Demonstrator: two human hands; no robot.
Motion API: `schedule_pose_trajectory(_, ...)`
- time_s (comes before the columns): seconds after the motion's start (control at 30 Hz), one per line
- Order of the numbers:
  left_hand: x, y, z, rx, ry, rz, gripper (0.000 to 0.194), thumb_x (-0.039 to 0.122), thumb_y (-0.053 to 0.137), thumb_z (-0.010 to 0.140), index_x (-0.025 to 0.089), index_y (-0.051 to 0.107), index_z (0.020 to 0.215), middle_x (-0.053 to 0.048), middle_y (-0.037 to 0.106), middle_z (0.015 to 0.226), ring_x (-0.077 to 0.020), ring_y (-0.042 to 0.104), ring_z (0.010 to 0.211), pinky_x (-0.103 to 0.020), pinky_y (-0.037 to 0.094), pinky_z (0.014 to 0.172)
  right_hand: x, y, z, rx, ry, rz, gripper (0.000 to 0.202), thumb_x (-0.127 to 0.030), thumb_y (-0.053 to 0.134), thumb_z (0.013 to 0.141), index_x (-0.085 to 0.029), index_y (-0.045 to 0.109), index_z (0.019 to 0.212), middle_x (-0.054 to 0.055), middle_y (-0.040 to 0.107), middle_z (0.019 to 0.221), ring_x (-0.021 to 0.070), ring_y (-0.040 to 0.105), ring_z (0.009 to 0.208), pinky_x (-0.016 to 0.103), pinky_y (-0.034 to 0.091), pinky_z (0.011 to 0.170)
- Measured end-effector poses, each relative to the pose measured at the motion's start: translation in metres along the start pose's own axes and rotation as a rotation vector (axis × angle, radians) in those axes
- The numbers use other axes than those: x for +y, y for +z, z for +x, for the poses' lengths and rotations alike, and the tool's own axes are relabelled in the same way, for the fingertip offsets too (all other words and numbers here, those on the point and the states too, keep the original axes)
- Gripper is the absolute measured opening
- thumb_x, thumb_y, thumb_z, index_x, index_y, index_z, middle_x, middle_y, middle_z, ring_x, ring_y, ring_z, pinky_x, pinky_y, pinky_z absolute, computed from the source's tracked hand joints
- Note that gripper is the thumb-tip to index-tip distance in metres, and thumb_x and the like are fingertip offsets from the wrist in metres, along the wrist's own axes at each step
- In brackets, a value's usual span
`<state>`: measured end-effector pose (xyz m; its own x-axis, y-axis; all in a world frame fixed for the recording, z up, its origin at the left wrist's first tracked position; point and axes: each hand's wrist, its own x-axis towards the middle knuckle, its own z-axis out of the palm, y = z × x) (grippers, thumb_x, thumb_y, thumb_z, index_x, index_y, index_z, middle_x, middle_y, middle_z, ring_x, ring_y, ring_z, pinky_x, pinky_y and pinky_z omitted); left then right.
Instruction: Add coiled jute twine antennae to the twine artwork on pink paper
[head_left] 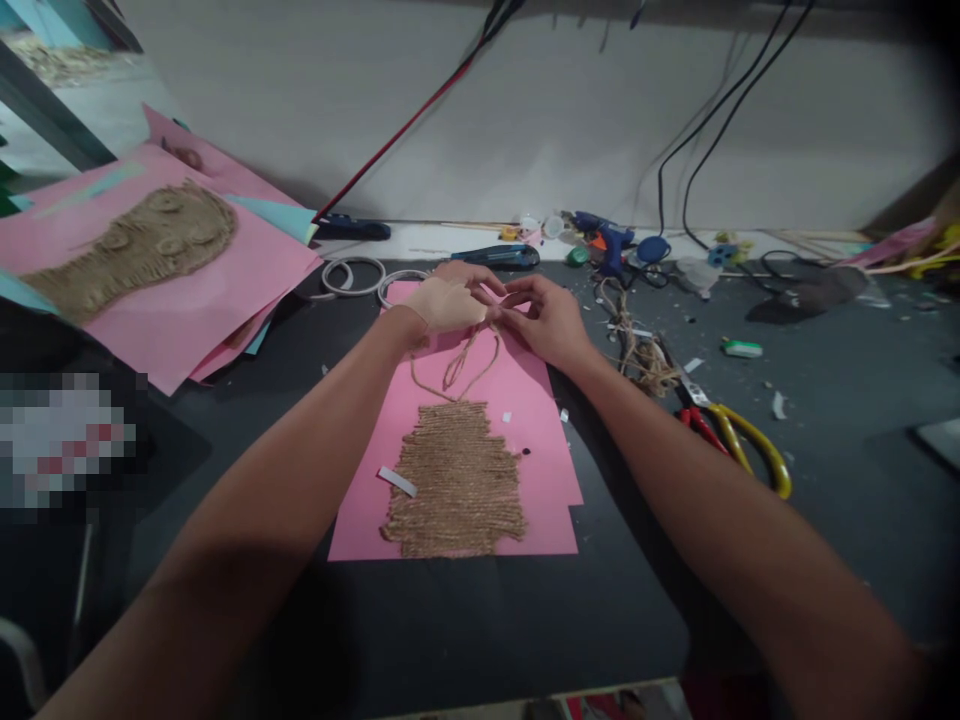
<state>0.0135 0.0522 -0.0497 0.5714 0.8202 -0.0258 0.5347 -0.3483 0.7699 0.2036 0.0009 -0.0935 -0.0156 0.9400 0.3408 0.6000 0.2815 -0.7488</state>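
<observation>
Pink paper [544, 480] lies on the dark table, with rows of brown jute twine forming a stepped panel [457, 480] on it. From the panel's top edge a loose length of twine [487, 372] loops up to my hands. My left hand [450, 300] is at the far end of the paper, its fingertips pinched on the twine. Right beside it my right hand [546, 318] also pinches the twine, the fingertips of both nearly touching. What lies exactly between the fingers is partly hidden. A white strip [397, 481] rests on the panel's left edge.
To the right lie scissors [739, 440] with red and yellow handles and a twine tangle [645, 360]. A blue glue gun [611, 240] and a utility knife [495, 257] are at the back. Pink sheets [262, 255] with a twine piece stand left, near tape rings [352, 275].
</observation>
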Motion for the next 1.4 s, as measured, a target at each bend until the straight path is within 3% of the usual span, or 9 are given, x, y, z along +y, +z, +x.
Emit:
schedule_pose_trajectory(0.23,0.000,-0.011,-0.004,-0.106,0.044,-0.004,0.040,0.022,0.078,0.070,0.018,0.079,0.110,-0.010,0.082,0.105,-0.0247,0.075,0.101,-0.035,0.058,0.090,0.002,0.001,-0.001,0.011,-0.037,-0.061,0.024,-0.034,0.074,0.088,-0.018,0.074,0.106,0.007,0.078,0.091,0.0186,0.064,0.071,0.036,0.050,0.073)
schedule_pose_trajectory(0.33,-0.002,-0.017,-0.008,-0.155,0.057,-0.050,0.045,0.016,0.071,0.068,0.017,0.078,0.113,-0.011,0.081,0.109,-0.0246,0.075,0.105,-0.035,0.058,0.091,0.001,0.001,-0.001,0.011,-0.025,-0.093,0.020,-0.032,0.071,0.088,-0.019,0.075,0.102,0.008,0.078,0.090,0.0190,0.063,0.070,0.036,0.050,0.071)
schedule_pose_trajectory(0.47,-0.005,-0.021,-0.011,-0.152,0.008,-0.047,0.061,0.009,0.058,0.064,0.019,0.075,0.122,-0.011,0.081,0.113,-0.0244,0.075,0.104,-0.034,0.058,0.085,0.000,0.001,-0.001,0.016,-0.009,-0.110,0.017,-0.030,0.069,0.087,-0.019,0.076,0.099,0.008,0.077,0.089,0.0191,0.062,0.069,0.036,0.050,0.071)
schedule_pose_trajectory(0.67,0.000,-0.019,-0.011,-0.144,0.018,-0.014,0.070,0.006,0.058,0.063,0.018,0.072,0.132,-0.012,0.079,0.120,-0.0261,0.074,0.108,-0.036,0.058,0.089,-0.002,0.000,-0.001,0.020,0.021,-0.121,0.015,-0.028,0.070,0.084,-0.019,0.075,0.095,0.007,0.075,0.084,0.0201,0.063,0.069,0.037,0.050,0.071)
schedule_pose_trajectory(0.9,0.020,-0.018,-0.015,-0.148,-0.001,0.248,0.073,0.003,0.061,0.063,0.023,0.072,0.132,-0.007,0.079,0.121,-0.0255,0.073,0.104,-0.031,0.055,0.086,-0.002,-0.001,0.000,-0.008,0.037,-0.073,0.011,-0.022,0.070,0.077,-0.021,0.070,0.088,0.004,0.072,0.080,0.0187,0.060,0.067,0.035,0.049,0.069)
schedule_pose_trajectory(1.03,0.030,-0.019,-0.018,-0.159,-0.035,0.393,0.077,0.005,0.066,0.063,0.028,0.070,0.136,-0.005,0.080,0.119,-0.0237,0.071,0.089,-0.030,0.053,0.078,-0.002,-0.003,0.000,-0.026,0.050,0.019,0.012,-0.021,0.069,0.075,-0.022,0.063,0.084,0.004,0.070,0.080,0.0171,0.058,0.066,0.034,0.047,0.065)
schedule_pose_trajectory(1.17,0.032,-0.020,-0.021,-0.157,-0.013,0.447,0.076,0.009,0.067,0.065,0.029,0.069,0.138,-0.007,0.079,0.121,-0.0236,0.070,0.086,-0.029,0.052,0.073,-0.002,-0.009,-0.002,-0.056,0.049,0.102,0.017,-0.028,0.072,0.075,-0.022,0.060,0.086,0.002,0.067,0.080,0.0150,0.053,0.065,0.031,0.044,0.061)
schedule_pose_trajectory(1.33,0.035,-0.018,-0.024,-0.187,0.033,0.553,0.069,0.011,0.066,0.067,0.033,0.074,0.132,-0.005,0.079,0.121,-0.0269,0.070,0.099,-0.032,0.050,0.083,0.002,-0.019,-0.006,-0.225,-0.014,0.193,0.031,-0.045,0.079,0.075,-0.021,0.064,0.089,-0.001,0.061,0.071,0.0136,0.048,0.061,0.031,0.039,0.059)
schedule_pose_trajectory(1.4,0.037,-0.017,-0.023,-0.207,0.061,0.597,0.065,0.013,0.065,0.068,0.034,0.076,0.129,-0.005,0.079,0.120,-0.0290,0.069,0.103,-0.034,0.049,0.085,0.006,-0.021,-0.007,-0.235,-0.021,0.203,0.033,-0.048,0.080,0.075,-0.021,0.065,0.087,0.000,0.061,0.072,0.0142,0.049,0.063,0.031,0.039,0.060)
